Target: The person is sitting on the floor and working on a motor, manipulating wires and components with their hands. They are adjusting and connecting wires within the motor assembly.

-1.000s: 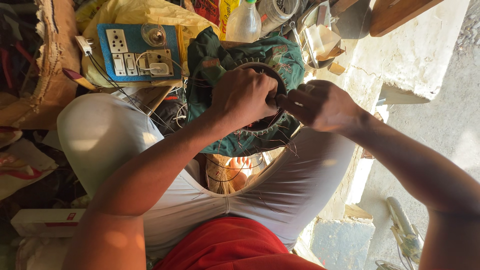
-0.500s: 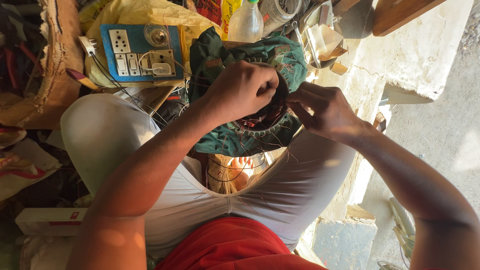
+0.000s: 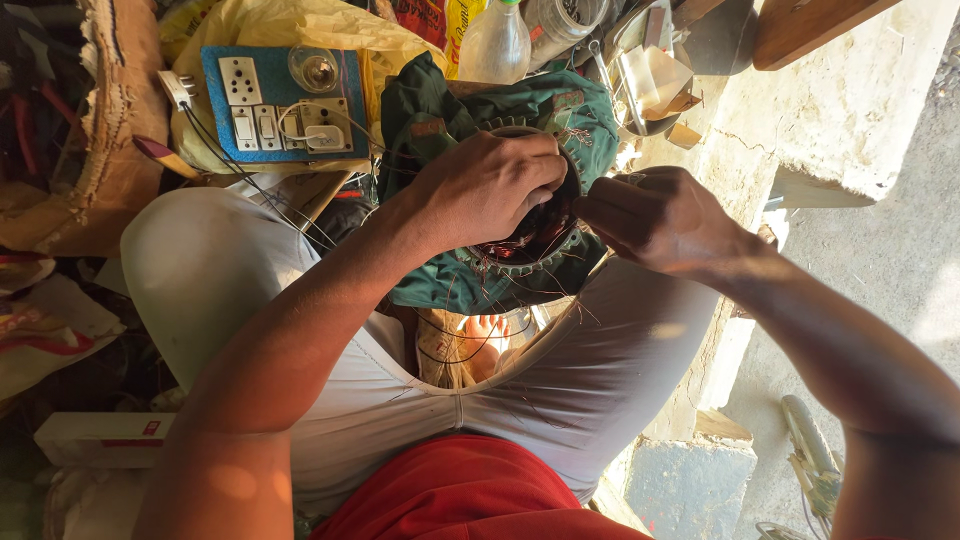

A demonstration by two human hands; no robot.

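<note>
A round motor stator with copper windings rests on a dark green cloth across my lap. My left hand lies over the stator's top, fingers curled into its ring. To its right, my right hand has its fingers pinched together at the stator's edge; what they pinch is too small to make out. Thin loose wires hang below the stator between my knees.
A blue switchboard with sockets and a plug lies on a yellow bag at the upper left. A plastic bottle and a jar stand beyond the cloth. A concrete step runs along the right. A white box sits at lower left.
My left hand has shifted slightly over the stator. The right hand has drawn in close to the stator's edge with fingers pinched.
</note>
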